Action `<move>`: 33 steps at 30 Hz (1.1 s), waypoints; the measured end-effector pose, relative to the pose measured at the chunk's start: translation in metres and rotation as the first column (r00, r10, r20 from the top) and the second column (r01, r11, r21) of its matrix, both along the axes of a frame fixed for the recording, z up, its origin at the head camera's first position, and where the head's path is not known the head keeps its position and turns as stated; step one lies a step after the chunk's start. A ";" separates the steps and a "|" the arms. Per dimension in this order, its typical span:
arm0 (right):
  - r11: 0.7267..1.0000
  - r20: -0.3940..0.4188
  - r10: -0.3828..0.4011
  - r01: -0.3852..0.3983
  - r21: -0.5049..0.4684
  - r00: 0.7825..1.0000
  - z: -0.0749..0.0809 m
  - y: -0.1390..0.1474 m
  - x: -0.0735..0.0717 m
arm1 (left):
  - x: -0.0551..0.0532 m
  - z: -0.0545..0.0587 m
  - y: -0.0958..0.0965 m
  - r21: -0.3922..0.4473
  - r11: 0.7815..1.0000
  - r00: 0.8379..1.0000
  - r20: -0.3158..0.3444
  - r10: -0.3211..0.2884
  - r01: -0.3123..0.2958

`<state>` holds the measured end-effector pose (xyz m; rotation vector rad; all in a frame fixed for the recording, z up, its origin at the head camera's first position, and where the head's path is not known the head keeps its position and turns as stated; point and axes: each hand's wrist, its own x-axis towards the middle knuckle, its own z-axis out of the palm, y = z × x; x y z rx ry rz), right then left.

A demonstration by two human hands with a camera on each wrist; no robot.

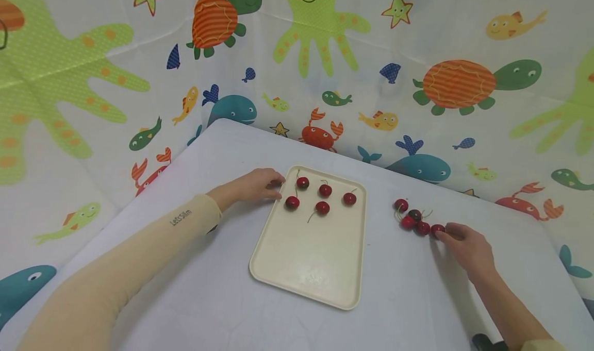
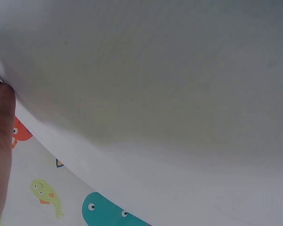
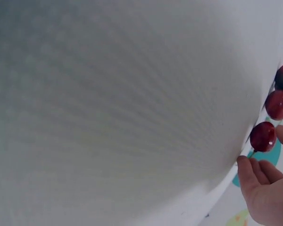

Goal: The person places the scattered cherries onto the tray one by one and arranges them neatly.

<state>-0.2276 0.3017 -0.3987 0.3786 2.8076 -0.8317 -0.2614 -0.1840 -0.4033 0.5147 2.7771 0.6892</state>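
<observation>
A cream rectangular tray [image 1: 320, 258] lies on the white table with several dark red cherries [image 1: 322, 207] on its far half. My left hand [image 1: 257, 185] touches the tray's left edge with its fingertips. At the margin of the left wrist view, that hand's fingers [image 2: 4, 106] look straight. On the right, my right hand [image 1: 468, 248] reaches the nearest cherry [image 1: 437, 230] of a small group. In the right wrist view, its thumb and fingers lie close about this cherry [image 3: 263, 137], with a gap between them. Whether they pinch it is unclear.
More loose cherries [image 1: 408, 222] with thin stems lie beside the right hand, right of the tray. A white cloth covers the table [image 1: 195, 299]. Behind it hangs a curtain [image 1: 287, 42] printed with sea animals. A dark object [image 1: 484, 342] shows by the right forearm.
</observation>
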 end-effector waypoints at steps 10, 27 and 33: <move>0.998 -0.054 0.061 -0.059 0.026 0.997 -0.002 -0.005 -0.002 | -0.001 -0.001 -0.001 0.002 1.000 1.000 0.002 0.000 0.000; 0.996 -0.094 0.075 -0.069 0.062 0.993 -0.001 -0.005 -0.001 | -0.003 -0.002 -0.003 -0.002 1.000 1.000 -0.001 -0.005 0.005; 0.995 -0.144 0.100 -0.095 0.039 0.984 0.011 -0.010 0.003 | 0.000 0.000 -0.003 -0.001 1.000 1.000 -0.001 -0.011 0.011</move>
